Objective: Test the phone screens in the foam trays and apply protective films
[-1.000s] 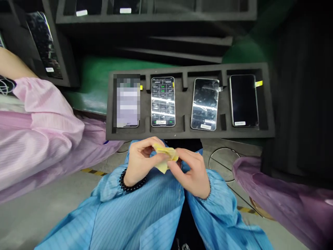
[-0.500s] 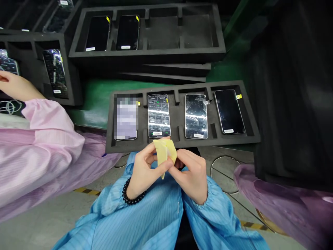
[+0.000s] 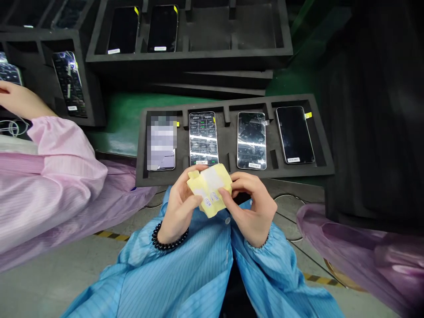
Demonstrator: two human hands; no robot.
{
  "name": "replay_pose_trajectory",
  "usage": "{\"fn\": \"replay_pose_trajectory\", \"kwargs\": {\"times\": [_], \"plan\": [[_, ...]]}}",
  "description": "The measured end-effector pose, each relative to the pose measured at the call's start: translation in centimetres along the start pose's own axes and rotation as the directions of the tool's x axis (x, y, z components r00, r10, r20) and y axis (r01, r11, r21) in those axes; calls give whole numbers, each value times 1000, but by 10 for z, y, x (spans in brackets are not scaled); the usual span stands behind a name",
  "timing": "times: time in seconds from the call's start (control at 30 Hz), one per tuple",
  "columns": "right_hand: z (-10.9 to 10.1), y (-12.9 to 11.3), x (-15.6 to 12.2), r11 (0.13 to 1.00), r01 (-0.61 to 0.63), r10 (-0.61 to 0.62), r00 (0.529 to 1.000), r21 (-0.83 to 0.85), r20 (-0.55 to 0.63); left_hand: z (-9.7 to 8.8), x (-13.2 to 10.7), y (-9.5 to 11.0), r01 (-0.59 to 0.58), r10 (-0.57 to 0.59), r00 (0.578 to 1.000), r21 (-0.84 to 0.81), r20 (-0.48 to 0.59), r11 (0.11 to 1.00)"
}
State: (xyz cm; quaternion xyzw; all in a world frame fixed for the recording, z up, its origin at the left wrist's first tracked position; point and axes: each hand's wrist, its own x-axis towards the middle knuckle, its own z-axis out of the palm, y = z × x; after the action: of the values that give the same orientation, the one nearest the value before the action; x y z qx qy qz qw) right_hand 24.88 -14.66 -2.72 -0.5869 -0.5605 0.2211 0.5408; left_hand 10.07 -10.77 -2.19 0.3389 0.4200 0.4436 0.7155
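Observation:
Between my hands is a yellow paper sheet (image 3: 217,201) with white patches and small handwritten marks, probably labels, on its face. My left hand (image 3: 182,201) pinches its left edge, thumb in front. The right edge is pinched by my right hand (image 3: 251,205), its thumb resting on the front. Just beyond the paper lies a black foam tray (image 3: 228,176) with phones in its compartments: a lit, blurred-out one (image 3: 161,145), one showing a dark test grid (image 3: 203,137), a glossy one (image 3: 251,141) and a dark one (image 3: 294,134).
Behind stands another foam tray (image 3: 232,54) on a stack, holding two dark phones. At the left, a co-worker's arm in a pink sleeve (image 3: 62,145) reaches over a foam tray (image 3: 94,88). Black stacked material (image 3: 371,132) rises at the right, beside a purple garment (image 3: 347,251).
The yellow paper, folded and edge-on before, is now spread flatter with its marked face showing. My hands have moved slightly apart. The trays appear higher in the view.

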Motion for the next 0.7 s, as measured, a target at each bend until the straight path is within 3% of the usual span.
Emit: {"fn": "replay_pose_trajectory", "kwargs": {"times": [0.07,0.13,0.27,0.4,0.53,0.7], "plan": [[-1,1,2,991,119,-115,991,-56,70,1,1,0,5,-5,1000,8,0,1000],[-2,0,4,985,155,-145,983,-77,116,3,2,1,38,-37,999,30,-31,999],[-3,-3,5,988,100,-95,994,-116,50,5,4,3,162,-159,981,19,-108,987],[-4,-4,4,982,41,-42,999,-184,-4,6,3,3,225,-231,968,-68,-99,972],[-7,-3,5,965,40,-41,999,-257,-1,8,-1,0,208,-215,974,-104,-69,973],[-6,-4,5,912,174,-178,984,-372,25,11,-2,-2,120,-129,990,-154,-53,981]]}}
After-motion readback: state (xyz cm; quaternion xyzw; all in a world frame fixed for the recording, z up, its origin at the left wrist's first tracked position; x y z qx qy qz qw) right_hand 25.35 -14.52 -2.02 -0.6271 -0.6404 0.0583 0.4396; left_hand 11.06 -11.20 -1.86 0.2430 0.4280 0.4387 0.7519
